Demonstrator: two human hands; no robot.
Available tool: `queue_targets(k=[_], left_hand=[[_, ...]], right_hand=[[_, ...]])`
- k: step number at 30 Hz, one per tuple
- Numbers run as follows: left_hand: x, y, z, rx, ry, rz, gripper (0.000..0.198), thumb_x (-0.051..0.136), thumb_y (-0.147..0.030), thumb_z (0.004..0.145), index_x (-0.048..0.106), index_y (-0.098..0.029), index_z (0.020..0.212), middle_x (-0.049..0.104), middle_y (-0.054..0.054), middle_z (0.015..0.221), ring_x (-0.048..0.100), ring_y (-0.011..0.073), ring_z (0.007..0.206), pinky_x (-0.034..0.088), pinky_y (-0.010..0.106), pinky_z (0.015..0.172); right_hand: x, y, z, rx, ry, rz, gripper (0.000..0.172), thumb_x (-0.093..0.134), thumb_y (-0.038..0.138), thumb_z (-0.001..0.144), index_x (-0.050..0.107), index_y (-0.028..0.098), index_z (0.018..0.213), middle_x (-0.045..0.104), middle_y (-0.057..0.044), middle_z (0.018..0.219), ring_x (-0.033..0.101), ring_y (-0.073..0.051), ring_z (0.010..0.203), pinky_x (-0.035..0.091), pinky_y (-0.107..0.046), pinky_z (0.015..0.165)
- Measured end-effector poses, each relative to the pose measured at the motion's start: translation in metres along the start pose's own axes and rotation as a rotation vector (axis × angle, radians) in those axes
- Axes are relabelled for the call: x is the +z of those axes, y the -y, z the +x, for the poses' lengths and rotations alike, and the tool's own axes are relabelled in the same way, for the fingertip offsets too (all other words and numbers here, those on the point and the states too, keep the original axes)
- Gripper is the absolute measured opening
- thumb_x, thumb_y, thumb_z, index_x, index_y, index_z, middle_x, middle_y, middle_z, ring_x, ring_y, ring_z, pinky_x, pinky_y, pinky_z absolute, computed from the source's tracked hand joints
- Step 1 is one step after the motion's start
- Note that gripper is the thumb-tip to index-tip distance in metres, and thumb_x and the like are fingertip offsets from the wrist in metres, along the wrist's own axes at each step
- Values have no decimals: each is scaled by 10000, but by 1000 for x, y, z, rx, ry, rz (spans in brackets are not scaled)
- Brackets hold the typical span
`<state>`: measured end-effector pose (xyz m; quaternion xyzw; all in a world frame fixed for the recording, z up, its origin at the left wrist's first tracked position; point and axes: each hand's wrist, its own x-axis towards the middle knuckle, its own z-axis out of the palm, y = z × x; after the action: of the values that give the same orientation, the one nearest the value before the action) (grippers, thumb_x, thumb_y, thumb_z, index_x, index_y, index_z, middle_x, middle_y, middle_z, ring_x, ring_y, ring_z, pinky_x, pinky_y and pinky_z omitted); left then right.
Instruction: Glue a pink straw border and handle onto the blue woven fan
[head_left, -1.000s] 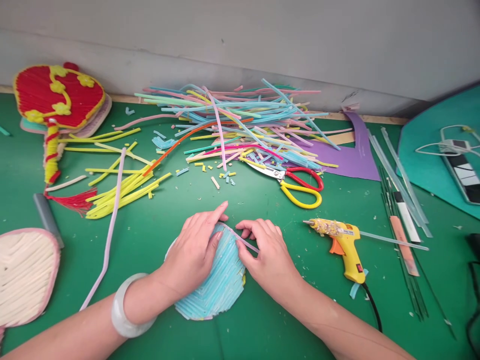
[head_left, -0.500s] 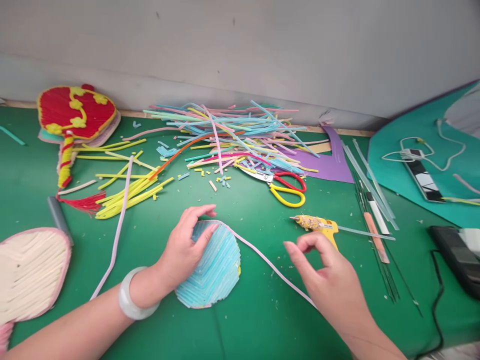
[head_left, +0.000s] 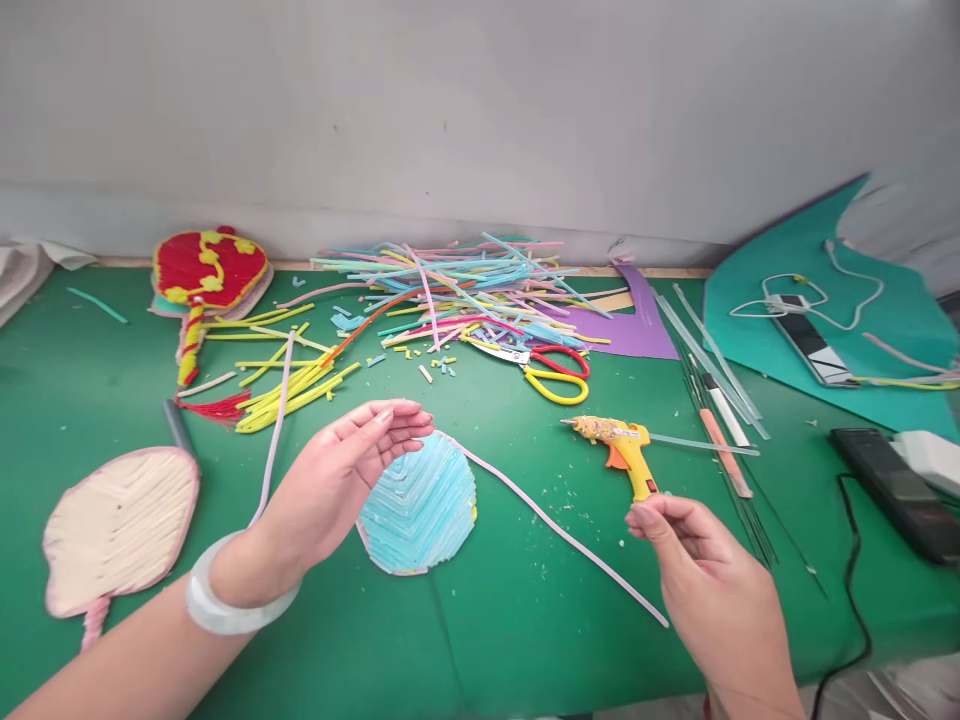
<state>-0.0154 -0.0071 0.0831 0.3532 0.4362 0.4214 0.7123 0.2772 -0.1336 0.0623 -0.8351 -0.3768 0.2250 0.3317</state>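
My left hand (head_left: 356,465) is over the upper left of the blue round panel (head_left: 424,510), its fingers loosely bent and apart from the thumb, with nothing in them. The panel is built of ribbed fuzzy strips and lies flat. A pale pink pipe cleaner (head_left: 555,520) runs from the panel's top edge out to the lower right across the green table. At the right, my right hand (head_left: 709,570) pinches the lower end of the handle of a yellow hot glue gun (head_left: 611,432). The gun's nozzle points left, and a clear glue stick (head_left: 705,444) sticks out of its back.
Scissors (head_left: 555,375) and a heap of coloured pipe cleaners (head_left: 465,285) lie at the back. A cream fan (head_left: 124,525) and a red fan (head_left: 217,270) are on the left. Thin rods (head_left: 750,530), a phone (head_left: 810,340) and a black corded device (head_left: 892,495) lie right.
My right hand has gone from above the pink pipe cleaner to the glue gun's handle and closed on it. My left hand has come off the blue panel. The view has shifted.
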Motion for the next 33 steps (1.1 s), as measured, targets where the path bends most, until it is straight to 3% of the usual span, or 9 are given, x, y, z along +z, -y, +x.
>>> queue_targets(k=[5, 11, 14, 23, 30, 33], left_hand=[[19, 3, -36, -69, 113, -144, 319, 550, -360, 957, 707, -130, 1113, 706, 156, 1196, 644, 270, 1162, 496, 402, 1023], [44, 27, -78, -179, 228, -262, 356, 497, -375, 984, 695, -141, 1165, 689, 150, 1242, 617, 289, 1213, 458, 454, 1077], [51, 37, -91, -202, 249, -315, 363, 491, -377, 988, 696, -137, 1167, 694, 147, 1227, 628, 273, 1189, 464, 446, 1073], [59, 57, -107, -240, 276, -450, 412, 419, -380, 1007, 703, -121, 1155, 709, 146, 1196, 646, 236, 1149, 457, 402, 1066], [58, 70, -113, -272, 335, -472, 403, 452, -385, 986, 679, -119, 1185, 706, 161, 1211, 599, 289, 1236, 362, 473, 1130], [56, 66, -115, -191, 346, -397, 388, 570, -413, 936, 675, -147, 1197, 714, 156, 1191, 621, 288, 1193, 425, 445, 1072]], right_hand=[[14, 19, -24, -190, 41, 144, 355, 570, 551, 877, 701, 226, 822, 758, -49, 806, 722, -207, 733, 565, -286, 634], [29, 49, -50, -754, -41, 254, 117, 608, 266, 930, 690, 258, 847, 730, -4, 777, 675, -161, 698, 553, -299, 668], [33, 54, -55, -948, -57, 270, 141, 604, 169, 929, 706, 266, 921, 730, -14, 810, 666, -159, 716, 543, -322, 672], [38, 32, -62, -1159, -149, 49, 215, 610, 77, 903, 625, 235, 1047, 694, -37, 848, 632, -171, 793, 517, -330, 719], [49, 11, -58, -1130, -160, -36, 84, 484, 153, 982, 510, 222, 943, 609, -44, 796, 548, -178, 738, 474, -318, 670], [45, 5, -50, -1073, -216, -86, 150, 419, 174, 1007, 473, 224, 876, 564, -35, 773, 526, -167, 712, 448, -289, 648]])
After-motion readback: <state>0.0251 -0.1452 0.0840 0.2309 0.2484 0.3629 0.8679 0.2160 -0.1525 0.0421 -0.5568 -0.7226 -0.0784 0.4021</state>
